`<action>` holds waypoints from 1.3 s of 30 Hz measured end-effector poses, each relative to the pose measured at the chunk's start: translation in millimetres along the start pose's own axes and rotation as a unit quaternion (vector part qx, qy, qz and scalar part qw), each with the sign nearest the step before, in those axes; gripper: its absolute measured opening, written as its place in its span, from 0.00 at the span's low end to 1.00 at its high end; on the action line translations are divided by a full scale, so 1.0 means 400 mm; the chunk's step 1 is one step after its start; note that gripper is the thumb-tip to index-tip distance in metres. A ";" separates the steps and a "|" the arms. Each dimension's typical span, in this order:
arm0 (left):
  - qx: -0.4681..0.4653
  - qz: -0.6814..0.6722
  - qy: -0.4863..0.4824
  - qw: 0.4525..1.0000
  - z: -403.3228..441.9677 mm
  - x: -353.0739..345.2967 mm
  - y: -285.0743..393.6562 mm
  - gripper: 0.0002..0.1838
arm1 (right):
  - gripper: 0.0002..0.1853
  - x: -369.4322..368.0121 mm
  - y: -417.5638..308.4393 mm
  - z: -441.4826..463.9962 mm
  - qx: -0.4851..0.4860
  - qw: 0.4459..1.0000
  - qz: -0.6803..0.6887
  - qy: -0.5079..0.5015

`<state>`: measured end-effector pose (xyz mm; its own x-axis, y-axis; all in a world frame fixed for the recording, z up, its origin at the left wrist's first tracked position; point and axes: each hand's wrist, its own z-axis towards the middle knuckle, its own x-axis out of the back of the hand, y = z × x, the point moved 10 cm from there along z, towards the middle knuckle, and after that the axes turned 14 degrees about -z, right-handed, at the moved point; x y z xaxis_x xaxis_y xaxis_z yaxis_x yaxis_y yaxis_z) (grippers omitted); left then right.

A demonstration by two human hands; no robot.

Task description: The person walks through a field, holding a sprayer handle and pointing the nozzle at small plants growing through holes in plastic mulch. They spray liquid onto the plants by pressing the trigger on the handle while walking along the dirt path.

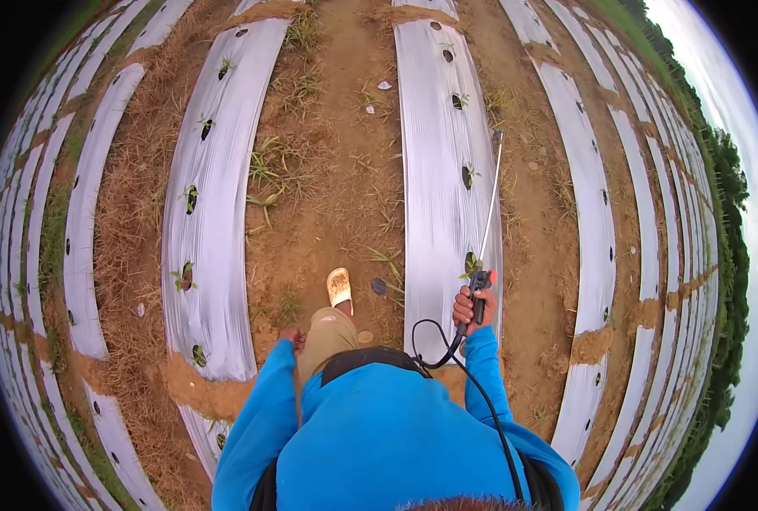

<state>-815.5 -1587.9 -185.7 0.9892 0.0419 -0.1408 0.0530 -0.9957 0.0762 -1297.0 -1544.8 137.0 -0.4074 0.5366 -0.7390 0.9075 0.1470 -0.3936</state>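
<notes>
My right hand is wrapped round the black handle of a sprayer wand. The handle has a red part at its side, and the thin metal lance points forward to a small nozzle. A black hose loops from the handle and runs back over my right arm. Just ahead of the handle, a small plant grows from a hole in the plastic-covered bed. My left hand hangs low beside my trouser leg; its fingers are too foreshortened to make out.
Another covered bed with several seedlings runs along my left. Between the beds lies a dirt path with grass tufts, where my light shoe is planted. More covered rows stretch to both sides. Trees line the field's right edge.
</notes>
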 end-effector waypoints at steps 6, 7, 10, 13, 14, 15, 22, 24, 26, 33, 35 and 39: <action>-0.130 0.097 -0.050 0.985 -0.044 -0.455 0.702 0.07 | 0.10 -0.246 -0.254 0.255 0.000 0.999 0.029 -0.023; -0.130 0.102 -0.049 0.985 -0.076 -0.511 0.796 0.07 | 0.10 -0.273 -0.285 0.300 -0.002 0.999 0.041 -0.025; -0.185 0.061 -0.100 0.976 -0.142 -0.683 1.071 0.07 | 0.10 -0.342 -0.395 0.476 0.006 0.999 0.033 -0.026; -0.287 0.054 -0.074 0.954 -0.106 -0.734 1.294 0.08 | 0.10 -0.340 -0.487 0.679 0.016 1.000 0.014 -0.011; -0.231 0.069 -0.048 0.969 -0.060 -0.721 1.316 0.09 | 0.10 -0.342 -0.518 0.752 0.021 1.000 0.001 -0.001; -0.174 0.084 -0.020 0.981 -0.016 -0.700 1.323 0.10 | 0.10 -0.346 -0.545 0.823 0.019 1.000 -0.001 0.015; 0.021 0.081 0.077 0.993 0.061 -0.565 1.290 0.12 | 0.11 -0.467 -0.801 1.286 -0.002 0.998 0.056 -0.003; -0.127 0.248 0.177 0.944 0.087 -0.541 1.405 0.13 | 0.11 -0.551 -0.893 1.389 0.007 0.997 0.071 -0.024; -0.258 0.399 0.256 0.842 0.066 -0.613 1.557 0.16 | 0.11 -0.625 -0.979 1.486 0.009 0.997 0.075 -0.034; -0.454 0.467 0.050 0.757 0.130 -1.010 2.116 0.15 | 0.11 -0.760 -1.249 1.865 0.023 0.999 0.034 -0.005; -0.096 0.062 0.085 0.990 0.172 -1.054 2.177 0.10 | 0.11 -0.811 -1.319 1.984 0.032 0.999 0.015 -0.006; -0.047 0.057 0.051 0.996 0.255 -1.259 2.495 0.14 | 0.11 -0.907 -1.462 2.232 0.030 1.000 0.001 -0.005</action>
<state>-1274.7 -2611.2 -139.3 0.9979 -0.0590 -0.0252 -0.0536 -0.9826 0.1779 -1771.5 -2567.3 146.8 -0.4069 0.5292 -0.7446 0.9005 0.0953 -0.4244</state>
